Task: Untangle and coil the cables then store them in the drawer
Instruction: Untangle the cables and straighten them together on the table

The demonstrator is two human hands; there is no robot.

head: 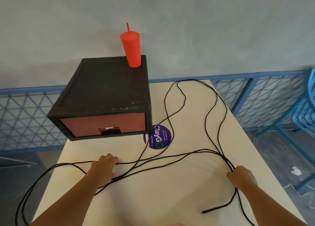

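Untangling in hand: right hand [242, 177] grips gathered strands of thin black cable [214, 208]; left hand [105, 164] curls over one strand. Next move: separate the loops.

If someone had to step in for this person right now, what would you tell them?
Left hand: fingers curled over the black cable at the table's left.
Right hand: grips several gathered strands at the right.
Cable: sprawled in loose loops across the table, some hanging off the left edge; one free end lies near the front.
Drawer: shut; a red cup stands on its box.
Done: nothing coiled.
Left: untangle, coil, open drawer, store.
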